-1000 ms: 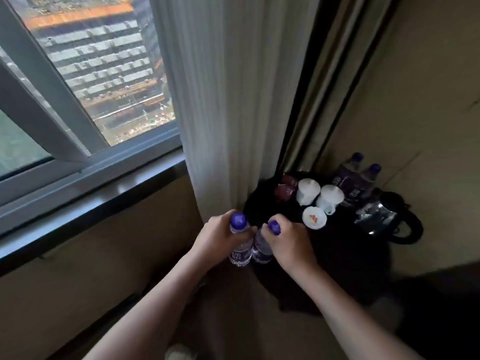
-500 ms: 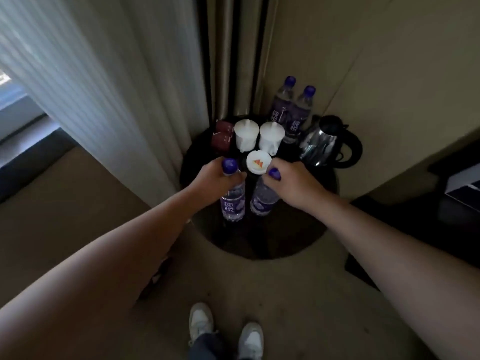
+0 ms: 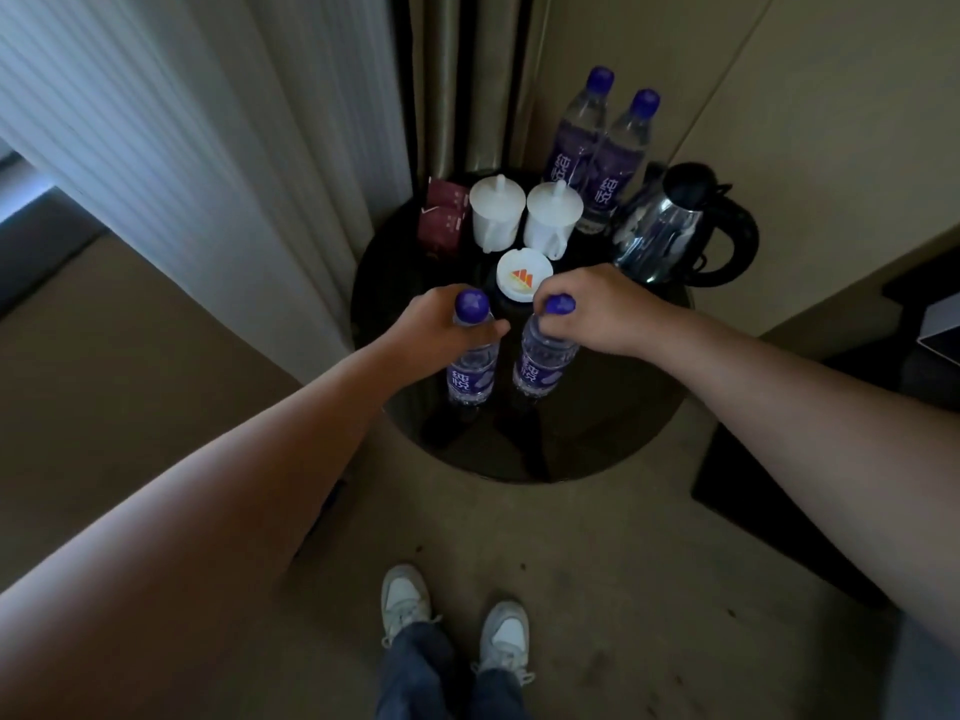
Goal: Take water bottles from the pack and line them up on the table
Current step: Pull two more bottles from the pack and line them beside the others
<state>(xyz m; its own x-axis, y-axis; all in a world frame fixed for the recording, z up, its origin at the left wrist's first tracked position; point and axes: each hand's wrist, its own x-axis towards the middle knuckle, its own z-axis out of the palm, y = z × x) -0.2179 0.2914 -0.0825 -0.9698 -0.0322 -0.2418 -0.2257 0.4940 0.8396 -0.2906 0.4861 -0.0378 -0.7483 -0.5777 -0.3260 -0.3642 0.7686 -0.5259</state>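
The person has turned away from the window and now looks straight down at the small round black table (image 3: 597,449) in the corner. A second ago the two bottles were held out near the table's edge by the curtain; now they are over the front part of the table, side by side.

The left hand (image 3: 441,324) is wrapped around the neck of the left water bottle (image 3: 470,371), fingers curled tight just under its purple cap. The right hand (image 3: 602,309) pinches the top of the right water bottle (image 3: 543,363), fingers closed over its cap. Both bottles stand up straight and nearly touch. Their bottoms look like they sit on the dark tabletop, but it is too dark to be sure.

At the back, two more water bottles (image 3: 597,153) already stand together by the wall, next to a shiny kettle (image 3: 670,226), two white cups (image 3: 524,213), a white lid (image 3: 523,277) and a dark red packet (image 3: 441,218).

I think these two are just being set down, making a second pair. No pack shows here. Letting go comes next.
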